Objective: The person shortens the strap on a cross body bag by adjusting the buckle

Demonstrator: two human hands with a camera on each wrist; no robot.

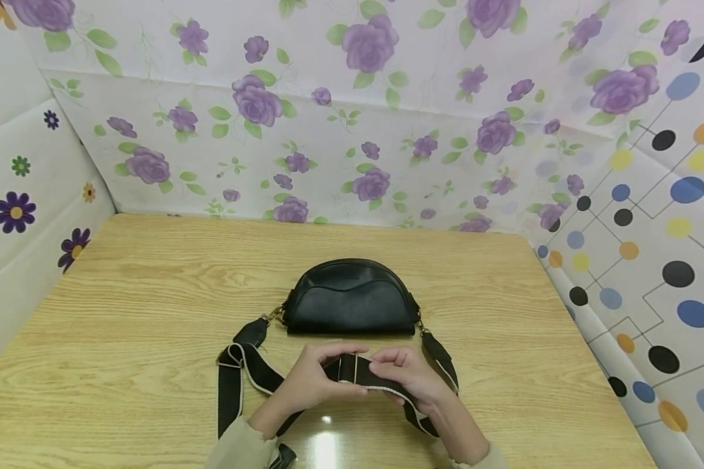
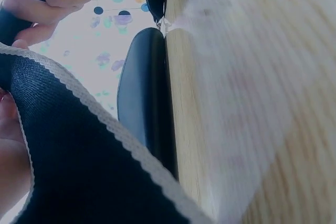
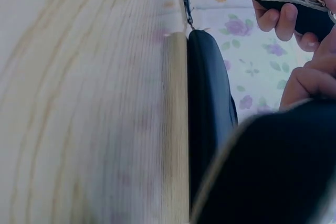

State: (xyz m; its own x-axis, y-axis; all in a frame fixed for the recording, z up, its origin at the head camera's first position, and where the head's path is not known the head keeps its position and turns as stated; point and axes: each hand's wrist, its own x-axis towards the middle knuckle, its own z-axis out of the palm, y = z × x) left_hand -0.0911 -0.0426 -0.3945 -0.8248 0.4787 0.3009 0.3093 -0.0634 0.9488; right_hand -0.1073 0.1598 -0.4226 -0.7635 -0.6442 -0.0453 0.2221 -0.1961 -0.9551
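Gripped black strap (image 1: 366,376) at metal slider (image 1: 355,369) with left hand (image 1: 319,382), thumb and fingers on opposite edges. Pinched strap just beside slider with right hand (image 1: 413,380). Held slider raised off table (image 1: 123,306), short of the bag. Had black bag (image 1: 352,301) sitting on table beyond both hands, touched by neither, with strap clipped on at each end. Looked mid-adjustment of strap length; couldn't tell lengthening from shortening. For next move, likely needed left hand steadying slider and right hand feeding strap through, flat and untwisted.
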